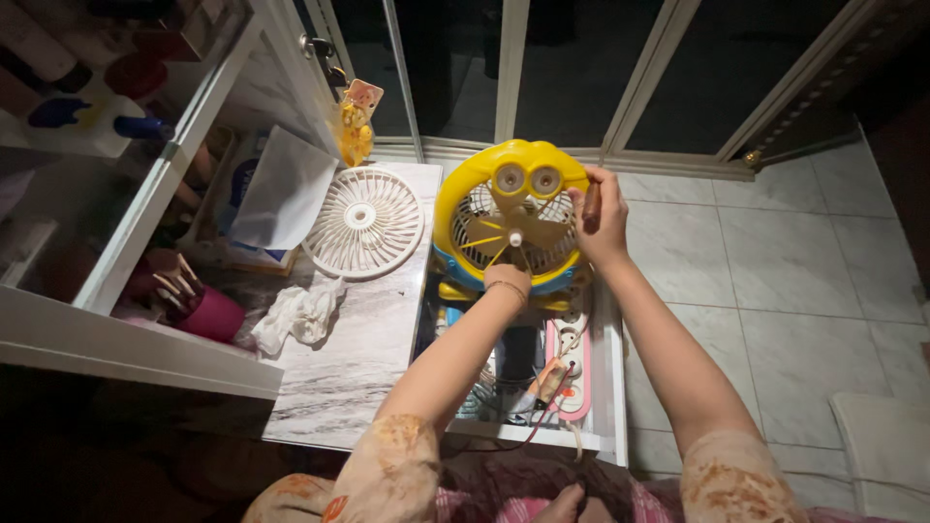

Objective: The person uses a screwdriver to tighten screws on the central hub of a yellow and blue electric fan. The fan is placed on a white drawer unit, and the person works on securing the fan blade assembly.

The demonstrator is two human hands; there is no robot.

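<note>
**Yellow desk fan held with front grille off**

Left hand (pixel 506 276) reaches into the fan's open front; its fingers are hidden, so its grip cannot be told. Right hand (pixel 601 221) is closed on the rim of the yellow cartoon-faced fan (pixel 511 184). The fan stands upright over an open drawer (pixel 608 387), blades exposed. The detached white grille (pixel 364 223) lies on the marble top (pixel 344 358), beside a crumpled white cloth (pixel 300 315).

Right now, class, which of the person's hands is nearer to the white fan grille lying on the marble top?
Left. The left hand reaches into the yellow fan's open front, closer to the white grille; the right hand grips the fan's far edge.
</note>
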